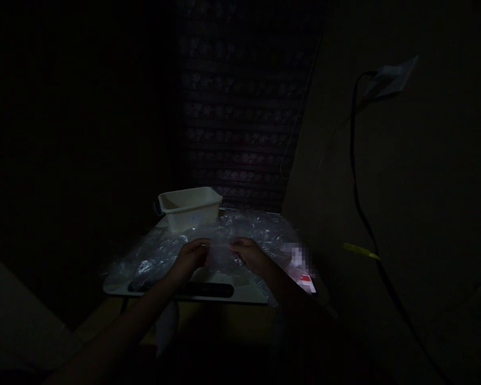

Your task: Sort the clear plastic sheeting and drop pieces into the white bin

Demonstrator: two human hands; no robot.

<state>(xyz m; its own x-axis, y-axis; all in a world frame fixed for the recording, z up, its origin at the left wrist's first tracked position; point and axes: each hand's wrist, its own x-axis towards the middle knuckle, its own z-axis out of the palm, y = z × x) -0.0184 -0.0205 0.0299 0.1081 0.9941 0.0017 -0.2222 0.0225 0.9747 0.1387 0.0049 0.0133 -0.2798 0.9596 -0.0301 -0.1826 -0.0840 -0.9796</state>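
Note:
In the dim light, my left hand and my right hand face each other over the table. Both pinch a clear plastic bag, one at each side edge. Motion smears the bag, so its outline is faint. Beneath and around my hands lie more crumpled clear plastic bags, spread over most of the tabletop. Just behind them a cream plastic bin stands at the back left.
The small white table has a dark slot along its front edge. A lit screen glows at the right edge. A black cable hangs from a wall socket at right. Behind is a patterned blind.

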